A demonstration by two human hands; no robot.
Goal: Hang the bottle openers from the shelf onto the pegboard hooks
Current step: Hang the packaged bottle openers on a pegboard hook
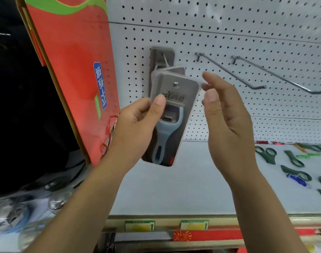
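- Left hand (pixel 137 121) — grasps one carded bottle opener (pixel 169 123), thumb on the card front, its hole at a pegboard hook (pixel 165 60).
- Right hand (pixel 227 114) — fingers released, just beside the card.
- Two bare hooks (pixel 229 70) right of the right hand.

Red carton (pixel 72 73) crowding close left of the left hand (pixel 137 121) fingers, carded bottle openers (pixel 171 114) filling the gap between both hands, two bare hooks (pixel 234 72) jutting out beyond the right hand (pixel 227 121) fingertips, open shelf (pixel 174 189) below.
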